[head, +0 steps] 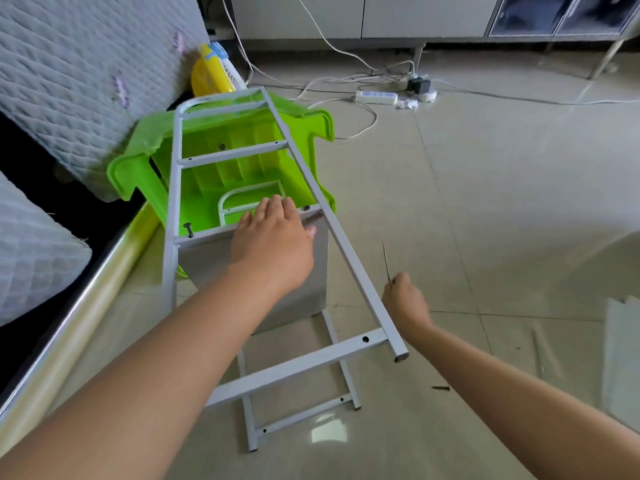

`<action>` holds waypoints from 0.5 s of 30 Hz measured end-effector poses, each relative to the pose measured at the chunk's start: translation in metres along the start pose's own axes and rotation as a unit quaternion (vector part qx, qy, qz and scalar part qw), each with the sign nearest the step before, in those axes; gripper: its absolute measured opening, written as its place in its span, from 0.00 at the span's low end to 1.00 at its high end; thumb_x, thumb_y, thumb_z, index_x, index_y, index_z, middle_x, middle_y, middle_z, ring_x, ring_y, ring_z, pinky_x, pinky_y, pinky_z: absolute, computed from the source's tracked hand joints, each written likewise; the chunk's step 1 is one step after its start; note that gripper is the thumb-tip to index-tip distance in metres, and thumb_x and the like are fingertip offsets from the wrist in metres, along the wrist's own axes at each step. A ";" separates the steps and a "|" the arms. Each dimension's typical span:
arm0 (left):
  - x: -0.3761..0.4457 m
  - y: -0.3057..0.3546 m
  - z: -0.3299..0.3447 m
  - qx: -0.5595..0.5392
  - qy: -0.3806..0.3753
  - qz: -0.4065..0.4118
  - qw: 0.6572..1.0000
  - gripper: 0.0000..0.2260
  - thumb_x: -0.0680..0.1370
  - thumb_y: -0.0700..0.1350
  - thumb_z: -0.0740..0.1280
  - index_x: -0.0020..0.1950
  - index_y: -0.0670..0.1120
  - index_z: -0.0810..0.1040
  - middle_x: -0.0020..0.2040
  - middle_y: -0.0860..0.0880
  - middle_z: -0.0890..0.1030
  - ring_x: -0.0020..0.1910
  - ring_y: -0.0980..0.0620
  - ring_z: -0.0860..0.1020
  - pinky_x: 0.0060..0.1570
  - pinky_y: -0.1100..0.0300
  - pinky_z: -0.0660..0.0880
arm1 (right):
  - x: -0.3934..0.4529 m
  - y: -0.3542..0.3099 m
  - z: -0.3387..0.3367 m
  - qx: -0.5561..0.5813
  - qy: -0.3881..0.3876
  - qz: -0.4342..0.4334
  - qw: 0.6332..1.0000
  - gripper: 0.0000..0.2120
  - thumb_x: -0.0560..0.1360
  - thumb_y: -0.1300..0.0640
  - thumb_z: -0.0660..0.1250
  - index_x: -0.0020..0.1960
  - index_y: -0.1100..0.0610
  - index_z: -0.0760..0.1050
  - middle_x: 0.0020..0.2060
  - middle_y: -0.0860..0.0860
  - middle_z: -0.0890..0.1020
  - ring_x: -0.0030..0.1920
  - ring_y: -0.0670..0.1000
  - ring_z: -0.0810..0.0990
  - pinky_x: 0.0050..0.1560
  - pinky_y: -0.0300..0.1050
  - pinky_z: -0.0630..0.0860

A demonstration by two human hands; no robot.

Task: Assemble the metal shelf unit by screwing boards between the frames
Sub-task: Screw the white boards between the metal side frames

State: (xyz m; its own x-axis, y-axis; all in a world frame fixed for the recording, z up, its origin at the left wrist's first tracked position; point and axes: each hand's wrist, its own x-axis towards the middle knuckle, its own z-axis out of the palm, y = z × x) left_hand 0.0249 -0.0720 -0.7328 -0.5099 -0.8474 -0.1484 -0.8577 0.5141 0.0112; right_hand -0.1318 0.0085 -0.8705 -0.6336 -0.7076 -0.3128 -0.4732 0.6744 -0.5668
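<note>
While the left hand point(273, 244) lies flat, fingers straight, steadying the board point(252, 271), right hand point(403, 296) pinches the thin screwdriver point(387, 263): seat its tip squarely in that screw point(188, 230)

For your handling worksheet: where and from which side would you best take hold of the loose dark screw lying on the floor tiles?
Pinch the screw across its thin shaft from straight above, probably with fingertips. It lies flat on bare tile, apart from the frame, close by the right hand, so nothing blocks a top approach.

The glossy beige tile floor point(485, 202) carries white cables point(332, 43); a quilted mattress point(69, 81) stands at the left, grey cabinets point(363, 15) behind.
</note>
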 end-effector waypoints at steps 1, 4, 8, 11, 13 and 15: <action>0.000 -0.002 -0.001 -0.001 0.008 -0.014 1.000 0.25 0.82 0.51 0.47 0.75 0.37 0.51 0.76 0.41 0.54 0.75 0.45 0.52 0.72 0.52 0.52 | -0.002 -0.017 -0.011 0.047 0.025 -0.026 0.998 0.04 0.79 0.62 0.51 0.48 0.61 0.62 0.43 0.58 0.73 0.42 0.55 0.70 0.41 0.47 0.67; -0.001 -0.010 -0.005 -0.002 0.012 -0.039 0.999 0.22 0.82 0.50 0.48 0.71 0.38 0.59 0.71 0.40 0.63 0.71 0.44 0.60 0.67 0.51 0.59 | -0.009 -0.071 -0.047 0.153 0.097 -0.114 0.977 0.05 0.80 0.58 0.52 0.49 0.59 0.65 0.39 0.52 0.73 0.42 0.55 0.70 0.41 0.45 0.65; -0.004 -0.023 -0.008 0.000 0.026 -0.040 0.999 0.17 0.81 0.46 0.54 0.68 0.39 0.63 0.68 0.41 0.66 0.69 0.44 0.63 0.64 0.51 0.62 | -0.026 -0.137 -0.089 0.190 0.132 -0.226 0.946 0.05 0.76 0.57 0.61 0.43 0.55 0.66 0.33 0.46 0.73 0.33 0.48 0.70 0.36 0.41 0.65; -0.010 -0.035 -0.015 -0.020 0.080 -0.036 0.996 0.17 0.80 0.46 0.56 0.68 0.42 0.67 0.68 0.43 0.67 0.67 0.43 0.66 0.60 0.52 0.67 | -0.042 -0.171 -0.103 0.153 0.095 -0.309 0.934 0.12 0.73 0.57 0.65 0.35 0.50 0.64 0.33 0.50 0.78 0.25 0.41 0.68 0.27 0.37 0.63; -0.017 -0.048 -0.020 -0.061 0.140 -0.055 0.987 0.17 0.80 0.49 0.57 0.66 0.43 0.70 0.66 0.45 0.70 0.65 0.44 0.69 0.57 0.52 0.70 | -0.048 -0.185 -0.104 0.139 0.088 -0.336 0.927 0.14 0.72 0.57 0.67 0.33 0.50 0.64 0.30 0.50 0.76 0.23 0.42 0.68 0.24 0.33 0.63; -0.022 -0.067 -0.023 -0.105 0.184 -0.093 0.973 0.16 0.79 0.48 0.60 0.64 0.43 0.73 0.64 0.45 0.73 0.64 0.44 0.71 0.57 0.52 0.71 | -0.049 -0.197 -0.101 0.178 0.064 -0.338 0.922 0.13 0.72 0.59 0.68 0.33 0.49 0.67 0.28 0.49 0.74 0.22 0.42 0.68 0.27 0.37 0.66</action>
State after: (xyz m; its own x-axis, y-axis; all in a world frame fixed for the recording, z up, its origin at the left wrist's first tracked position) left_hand 0.0917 -0.0905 -0.7077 -0.3015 -0.9329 0.1968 -0.9121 0.3424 0.2257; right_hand -0.0692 -0.0677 -0.6667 -0.3454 -0.8946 0.2835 -0.5701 -0.0399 -0.8206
